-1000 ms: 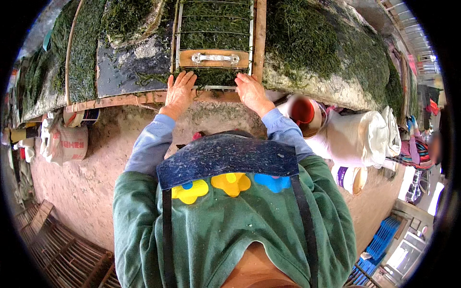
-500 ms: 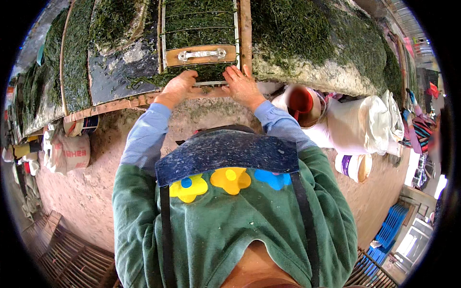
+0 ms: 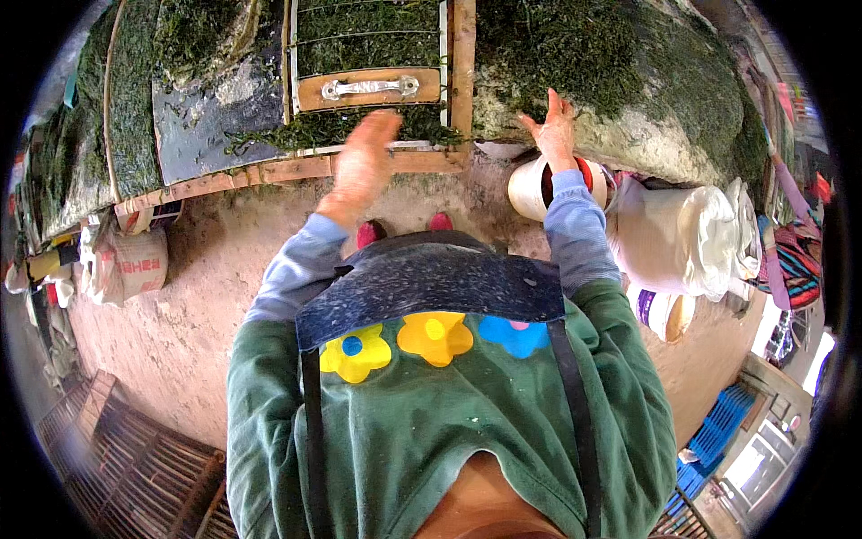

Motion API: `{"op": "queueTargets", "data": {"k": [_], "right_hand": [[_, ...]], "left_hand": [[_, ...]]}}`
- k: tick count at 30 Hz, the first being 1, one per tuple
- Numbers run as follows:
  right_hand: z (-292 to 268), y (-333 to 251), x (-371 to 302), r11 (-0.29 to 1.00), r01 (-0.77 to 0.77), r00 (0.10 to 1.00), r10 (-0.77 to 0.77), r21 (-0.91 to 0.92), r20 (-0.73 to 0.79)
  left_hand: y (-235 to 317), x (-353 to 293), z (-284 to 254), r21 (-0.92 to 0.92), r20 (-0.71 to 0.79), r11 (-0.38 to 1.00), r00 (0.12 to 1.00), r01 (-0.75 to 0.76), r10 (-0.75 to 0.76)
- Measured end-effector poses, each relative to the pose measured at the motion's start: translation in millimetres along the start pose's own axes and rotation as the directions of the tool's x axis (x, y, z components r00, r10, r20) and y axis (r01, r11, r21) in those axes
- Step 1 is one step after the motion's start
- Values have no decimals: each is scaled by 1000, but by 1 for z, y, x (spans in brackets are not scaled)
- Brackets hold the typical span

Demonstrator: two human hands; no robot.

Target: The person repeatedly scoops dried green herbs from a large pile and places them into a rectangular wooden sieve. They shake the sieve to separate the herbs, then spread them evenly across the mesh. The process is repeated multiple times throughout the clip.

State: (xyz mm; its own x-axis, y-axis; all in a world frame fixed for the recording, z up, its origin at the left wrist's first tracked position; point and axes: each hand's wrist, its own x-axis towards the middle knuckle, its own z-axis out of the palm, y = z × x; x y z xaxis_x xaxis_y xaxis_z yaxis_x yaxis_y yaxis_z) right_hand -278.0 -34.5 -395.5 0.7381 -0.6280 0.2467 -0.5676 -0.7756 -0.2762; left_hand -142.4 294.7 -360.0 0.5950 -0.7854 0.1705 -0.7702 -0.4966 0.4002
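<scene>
My left hand (image 3: pixel 364 166), slightly blurred, hovers at the near edge of the work surface with its fingers stretched out and nothing visible in it. Beyond it is a wooden bar with a metal handle (image 3: pixel 370 88), set across a pale-edged frame (image 3: pixel 444 63). Shredded dark green seaweed (image 3: pixel 368 49) fills the frame, and a loose strip of seaweed (image 3: pixel 417 121) lies just below the bar. Off to the right, my right hand (image 3: pixel 554 136) is open, fingers spread, beside a seaweed heap (image 3: pixel 557 54). A white bucket (image 3: pixel 528 190) with something red inside stands under my right wrist.
Wooden strips (image 3: pixel 215 180) edge the work surface, with a dark board (image 3: pixel 215 135) to the left. White sacks (image 3: pixel 673 235) and a white-and-purple tub (image 3: pixel 660 313) sit at right. Another sack (image 3: pixel 126 265) stands at left. Slatted racks (image 3: pixel 153 458) lie behind at left.
Both hands have lifted off the seaweed at the frame's near edge. My right hand has swung right, over the bucket toward the heap; the left has moved slightly right.
</scene>
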Motion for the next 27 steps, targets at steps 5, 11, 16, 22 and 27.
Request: {"op": "queueTargets", "data": {"k": [5,11,16,22,27], "right_hand": [[18,-12,9,968,242,970,-242,64,4],[-11,-91,2,718,90,969,-222,690,105],[-18,-168,-6,454,-163,908,-277,876,313],[-1,-204,-31,614,426,823,-567,664,-3],[6,-213,-39,575,257,891,-451,777,40]], "left_hand": [[33,17,32,192,272,972,959,-138,82],[36,21,37,343,277,933,961,-108,9],[22,17,21,104,152,992,987,-72,56],[-7,-10,23,182,-85,981,995,68,-53],[-20,-3,-19,142,209,981,965,133,-161]]}}
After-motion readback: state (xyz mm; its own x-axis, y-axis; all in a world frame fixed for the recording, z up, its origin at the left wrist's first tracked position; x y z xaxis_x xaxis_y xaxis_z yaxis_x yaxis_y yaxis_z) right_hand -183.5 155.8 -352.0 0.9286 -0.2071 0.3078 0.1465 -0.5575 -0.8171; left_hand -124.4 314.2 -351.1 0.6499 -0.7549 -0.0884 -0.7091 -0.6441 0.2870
